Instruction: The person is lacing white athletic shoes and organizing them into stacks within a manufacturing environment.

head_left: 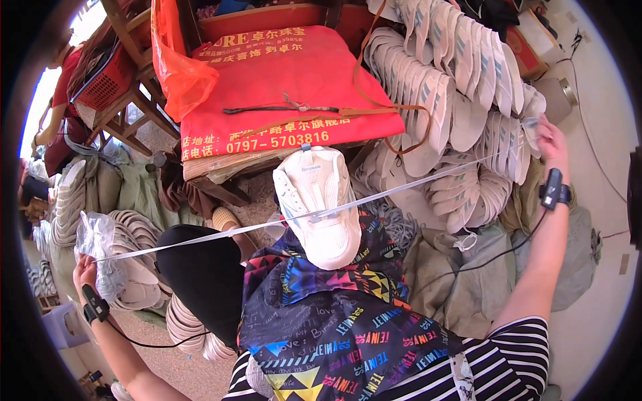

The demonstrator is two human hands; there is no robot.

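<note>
On the patterned apron over the lap, a white lace-up sports shoe (319, 204) stood upright, its long white lace (374, 198) (already threaded through) pulled taut between the closed left hand (84, 271) and right hand (550, 142), tying not yet done.

The fingers of the left hand (85, 266) are partly hidden behind the crumpled clear plastic bag (100, 244) just above them, so it is not clear how they grip the end of the white strap (314, 215). Near the right hand (550, 142) the other end of the strap is blurred against the pale soles (461, 100) just beside the fingers, and the grip there cannot be seen well. Below both hands, the forearms are cut off by the lower edge and by the dark round rim. Between the hands, the white shoe (321, 207) covers part of the colourful apron (334, 327), and its sole is turned away. Above the left hand, a person at the rim is too small and overexposed to describe.
</note>
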